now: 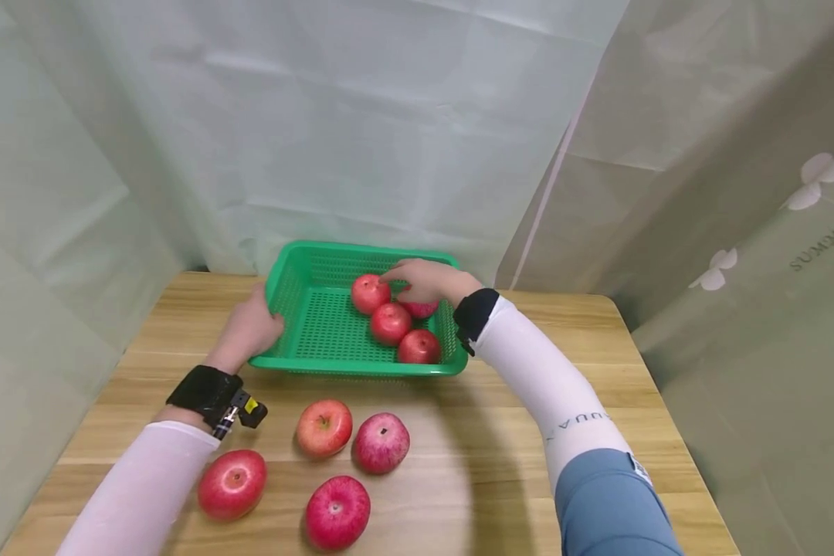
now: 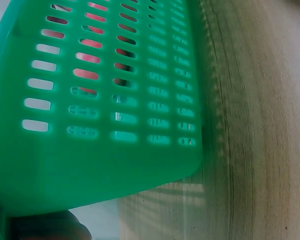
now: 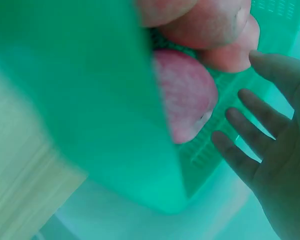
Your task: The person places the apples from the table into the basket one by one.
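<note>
My right hand (image 1: pixel 427 280) hovers inside the green perforated plastic basket (image 1: pixel 299 305), fingers spread and relaxed just above the round red apple at the back right of the basket (image 1: pixel 420 310); in the right wrist view the fingers (image 3: pixel 245 157) stand apart from its skin, gripping nothing. My left hand (image 1: pixel 250 328) holds the basket's left rim, fingers curled over the edge.

I judge the apple firm and fairly heavy for its size, with smooth waxy skin that could slip from fingertips and flesh that bruises if dropped or squeezed. It is best cupped around its widest part, thumb opposite the fingers. It is pinkish red with pale speckling, lying against the right wall, touching the neighbouring three red apples in the basket (image 1: pixel 391 322).

The basket itself looks light and slightly flexible, so steadying it by the rim makes sense. Four more red apples (image 1: pixel 324 427) sit on the light wooden table (image 1: pixel 500 463), near the basket's front.
</note>
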Tool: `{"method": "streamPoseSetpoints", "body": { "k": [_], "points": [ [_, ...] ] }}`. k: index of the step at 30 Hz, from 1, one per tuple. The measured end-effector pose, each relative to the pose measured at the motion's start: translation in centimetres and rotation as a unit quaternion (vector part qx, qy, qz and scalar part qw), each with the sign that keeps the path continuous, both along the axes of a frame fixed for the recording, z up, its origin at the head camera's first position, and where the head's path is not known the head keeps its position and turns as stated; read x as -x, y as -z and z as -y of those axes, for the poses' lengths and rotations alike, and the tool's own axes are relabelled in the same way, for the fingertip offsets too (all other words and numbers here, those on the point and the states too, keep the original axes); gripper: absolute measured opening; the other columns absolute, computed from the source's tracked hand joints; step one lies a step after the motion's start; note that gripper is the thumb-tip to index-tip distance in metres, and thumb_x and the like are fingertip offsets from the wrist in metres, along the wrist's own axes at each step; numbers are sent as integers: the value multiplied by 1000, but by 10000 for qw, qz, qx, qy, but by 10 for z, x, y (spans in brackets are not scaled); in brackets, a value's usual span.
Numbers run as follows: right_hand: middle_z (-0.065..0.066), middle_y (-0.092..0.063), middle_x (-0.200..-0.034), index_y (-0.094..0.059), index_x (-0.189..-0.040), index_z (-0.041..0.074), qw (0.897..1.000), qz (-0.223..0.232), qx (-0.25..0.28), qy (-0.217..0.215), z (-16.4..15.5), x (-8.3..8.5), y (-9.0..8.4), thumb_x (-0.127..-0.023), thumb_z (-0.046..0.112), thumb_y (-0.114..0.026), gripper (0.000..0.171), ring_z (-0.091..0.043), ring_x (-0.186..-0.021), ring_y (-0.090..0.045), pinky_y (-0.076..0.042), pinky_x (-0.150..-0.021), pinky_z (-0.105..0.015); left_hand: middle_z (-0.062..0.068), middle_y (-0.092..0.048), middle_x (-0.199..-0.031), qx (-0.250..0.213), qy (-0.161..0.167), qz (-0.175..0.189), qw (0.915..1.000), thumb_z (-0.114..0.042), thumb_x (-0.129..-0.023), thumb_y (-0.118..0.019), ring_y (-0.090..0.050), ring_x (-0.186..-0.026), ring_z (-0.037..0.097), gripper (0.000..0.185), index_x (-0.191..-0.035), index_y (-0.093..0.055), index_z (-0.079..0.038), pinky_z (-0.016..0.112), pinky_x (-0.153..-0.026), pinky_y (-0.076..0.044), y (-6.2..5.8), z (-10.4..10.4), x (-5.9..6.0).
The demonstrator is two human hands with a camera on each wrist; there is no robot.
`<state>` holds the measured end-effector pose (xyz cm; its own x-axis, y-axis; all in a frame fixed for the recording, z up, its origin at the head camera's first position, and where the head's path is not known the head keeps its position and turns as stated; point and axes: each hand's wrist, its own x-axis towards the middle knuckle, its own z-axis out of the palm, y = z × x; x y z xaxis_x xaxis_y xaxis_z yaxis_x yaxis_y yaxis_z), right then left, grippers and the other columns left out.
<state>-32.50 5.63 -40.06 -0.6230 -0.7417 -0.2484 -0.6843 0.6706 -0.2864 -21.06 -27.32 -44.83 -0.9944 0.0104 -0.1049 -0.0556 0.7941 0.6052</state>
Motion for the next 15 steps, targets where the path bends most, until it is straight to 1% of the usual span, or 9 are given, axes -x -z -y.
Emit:
{"method": "streamPoseSetpoints", "body": {
  "k": [2, 6, 10, 12, 13, 15],
  "points": [
    [-3, -54, -157, -59, -155, 21, 9998, -99, 133, 64, -8, 0, 1, -107, 16, -60, 49, -22, -148, -44, -38, -119, -39, 45, -57, -116, 12, 10, 12, 10000, -9, -102, -47, -64, -78, 38, 72, -158, -13, 20, 41, -58, -52, 0, 1, 0],
    [-6, -58, -154, -63, -151, 14, 9973, -292, 649, 200, -26, 1, 4, -107, 10, -59, 44, -25, -148, -46, -36, -121, -41, 46, -57, -117, 2, -1, 60, 10000, -9, -103, -48, -65, -78, 38, 73, -160, -11, 19, 40, -57, -52, 2, 5, 1],
    [-12, -58, -153, -63, -150, 11, 9897, -610, 1181, 533, -48, 0, 12, -108, 8, -58, 42, -32, -147, -46, -33, -123, -46, 46, -57, -117, 4, -7, 89, 10000, -10, -103, -48, -65, -78, 38, 75, -160, -9, 18, 39, -57, -52, 2, 9, 2],
    [-15, -56, -154, -61, -151, 11, 9820, -757, 1498, 868, -60, -2, 19, -107, 7, -58, 44, -35, -147, -45, -32, -123, -49, 46, -57, -118, 27, -16, 85, 10000, -10, -103, -48, -65, -78, 38, 75, -160, -9, 18, 39, -57, -52, 3, 11, 2],
    [-16, -54, -155, -59, -153, 11, 9765, -780, 1688, 1089, -65, -4, 22, -107, 7, -58, 46, -36, -148, -44, -33, -123, -50, 46, -57, -118, 31, -25, 92, 9999, -11, -103, -48, -65, -78, 38, 76, -161, -8, 18, 39, -57, -52, 2, 12, 2],
    [-18, -49, -159, -54, -157, 11, 9606, -743, 2103, 1657, -75, -11, 30, -106, 9, -59, 51, -37, -149, -43, -33, -123, -53, 45, -57, -118, 9, -31, 113, 9999, -11, -103, -48, -65, -79, 38, 76, -161, -8, 17, 39, -58, -52, 1, 12, 1]
  ]
}}
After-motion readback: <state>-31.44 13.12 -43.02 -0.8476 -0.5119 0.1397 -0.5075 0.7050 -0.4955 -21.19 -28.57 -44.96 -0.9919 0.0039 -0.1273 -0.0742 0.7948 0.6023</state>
